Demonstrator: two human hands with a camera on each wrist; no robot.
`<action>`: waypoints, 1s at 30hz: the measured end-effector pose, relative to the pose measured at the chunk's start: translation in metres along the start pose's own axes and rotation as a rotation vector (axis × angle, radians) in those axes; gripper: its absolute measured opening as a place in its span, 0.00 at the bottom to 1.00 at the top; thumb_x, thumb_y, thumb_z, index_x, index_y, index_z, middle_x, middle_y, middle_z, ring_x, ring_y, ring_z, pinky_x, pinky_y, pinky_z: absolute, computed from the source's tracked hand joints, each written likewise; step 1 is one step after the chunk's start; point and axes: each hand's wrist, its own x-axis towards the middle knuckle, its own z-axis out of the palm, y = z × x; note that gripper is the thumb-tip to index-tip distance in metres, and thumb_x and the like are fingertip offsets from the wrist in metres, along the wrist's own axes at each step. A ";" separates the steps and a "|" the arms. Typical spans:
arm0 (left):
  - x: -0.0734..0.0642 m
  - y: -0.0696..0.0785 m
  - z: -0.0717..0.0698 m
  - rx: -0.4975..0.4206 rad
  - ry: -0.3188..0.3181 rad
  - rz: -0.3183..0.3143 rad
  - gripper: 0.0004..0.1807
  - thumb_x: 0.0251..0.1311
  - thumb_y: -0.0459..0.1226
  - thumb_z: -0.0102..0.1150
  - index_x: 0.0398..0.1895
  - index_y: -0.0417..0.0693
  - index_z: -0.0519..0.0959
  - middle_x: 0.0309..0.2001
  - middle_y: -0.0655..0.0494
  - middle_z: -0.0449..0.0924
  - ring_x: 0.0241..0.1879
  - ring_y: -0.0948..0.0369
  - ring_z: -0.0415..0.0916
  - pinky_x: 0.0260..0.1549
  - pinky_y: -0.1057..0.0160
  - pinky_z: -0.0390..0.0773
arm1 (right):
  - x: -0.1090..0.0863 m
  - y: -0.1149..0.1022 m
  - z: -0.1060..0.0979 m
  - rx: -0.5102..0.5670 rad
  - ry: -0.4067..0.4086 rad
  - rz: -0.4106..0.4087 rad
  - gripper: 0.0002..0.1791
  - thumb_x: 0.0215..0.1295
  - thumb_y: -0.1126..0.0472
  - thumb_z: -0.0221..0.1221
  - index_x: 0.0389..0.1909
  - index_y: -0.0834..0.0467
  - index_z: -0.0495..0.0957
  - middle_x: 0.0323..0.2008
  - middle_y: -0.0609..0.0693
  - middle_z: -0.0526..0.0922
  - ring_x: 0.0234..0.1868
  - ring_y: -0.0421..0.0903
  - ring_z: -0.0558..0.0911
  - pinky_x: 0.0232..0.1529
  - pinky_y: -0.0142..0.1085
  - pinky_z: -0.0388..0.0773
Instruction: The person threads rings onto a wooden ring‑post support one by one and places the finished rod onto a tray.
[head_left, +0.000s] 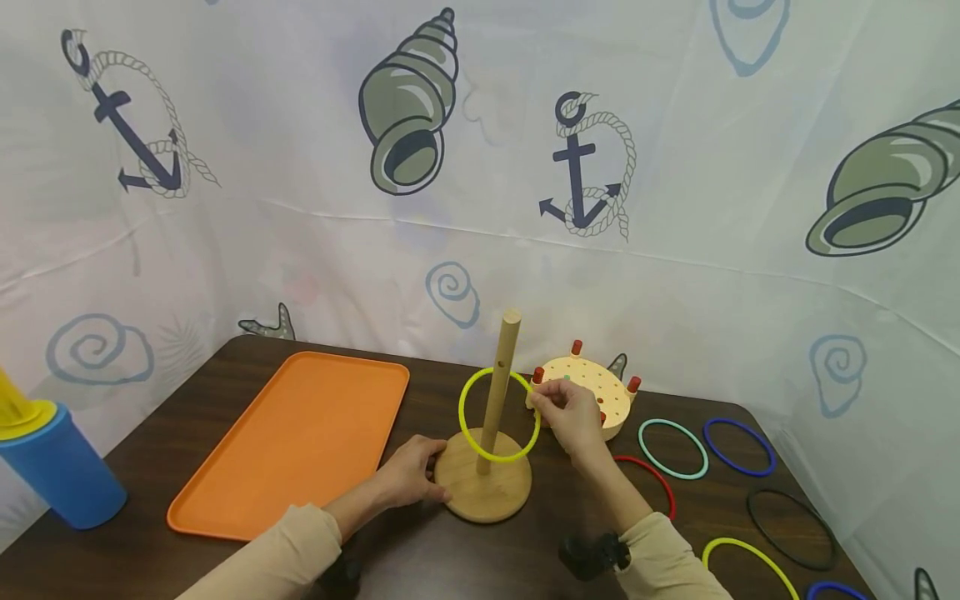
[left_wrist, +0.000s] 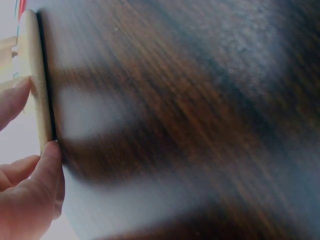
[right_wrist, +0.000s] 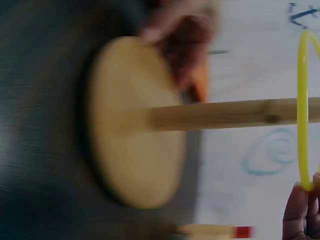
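A wooden stand with a round base [head_left: 483, 498] and an upright post [head_left: 500, 383] stands near the middle of the table. My left hand [head_left: 408, 472] holds the left edge of the base, thumb and fingers spread along its rim; the left wrist view shows the fingertips against the rim [left_wrist: 38, 100]. On the right, my right hand [head_left: 573, 417] pinches a thin yellow ring [head_left: 464, 408] between thumb and fingers. The ring is around the post, above the base, and its near side crosses in front of the post in the right wrist view.
An orange tray [head_left: 292, 450] lies left of the stand, with a blue and yellow cylinder [head_left: 67, 475] farther left. Behind my right hand is a round pegged board [head_left: 611, 392]. Several rings lie at right, including a red ring [head_left: 663, 479] and a mint ring [head_left: 703, 454].
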 end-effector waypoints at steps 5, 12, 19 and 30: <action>0.001 0.000 0.001 0.007 0.012 -0.014 0.40 0.36 0.28 0.75 0.58 0.25 0.69 0.51 0.37 0.69 0.47 0.49 0.73 0.40 0.60 0.83 | -0.012 0.037 0.013 -0.063 -0.034 0.013 0.03 0.58 0.71 0.61 0.30 0.69 0.80 0.20 0.52 0.78 0.20 0.38 0.74 0.21 0.31 0.80; 0.000 0.001 0.000 -0.011 0.005 -0.010 0.42 0.36 0.28 0.76 0.59 0.24 0.68 0.52 0.36 0.68 0.47 0.47 0.73 0.40 0.59 0.83 | -0.023 0.061 0.024 -0.177 -0.041 0.056 0.03 0.57 0.69 0.62 0.27 0.66 0.80 0.19 0.51 0.79 0.18 0.40 0.77 0.19 0.34 0.82; 0.002 -0.001 0.001 0.019 0.003 -0.001 0.41 0.37 0.30 0.76 0.58 0.23 0.68 0.51 0.36 0.68 0.45 0.49 0.74 0.39 0.63 0.83 | -0.026 0.068 0.033 -0.250 -0.035 0.097 0.02 0.55 0.68 0.63 0.25 0.63 0.81 0.19 0.52 0.81 0.15 0.39 0.76 0.16 0.29 0.78; 0.000 0.002 0.001 0.007 -0.004 -0.022 0.42 0.38 0.29 0.75 0.59 0.25 0.67 0.52 0.35 0.68 0.47 0.48 0.73 0.39 0.61 0.83 | -0.023 0.070 0.040 -0.332 0.003 0.100 0.04 0.54 0.66 0.65 0.23 0.60 0.81 0.16 0.47 0.79 0.13 0.36 0.72 0.14 0.27 0.73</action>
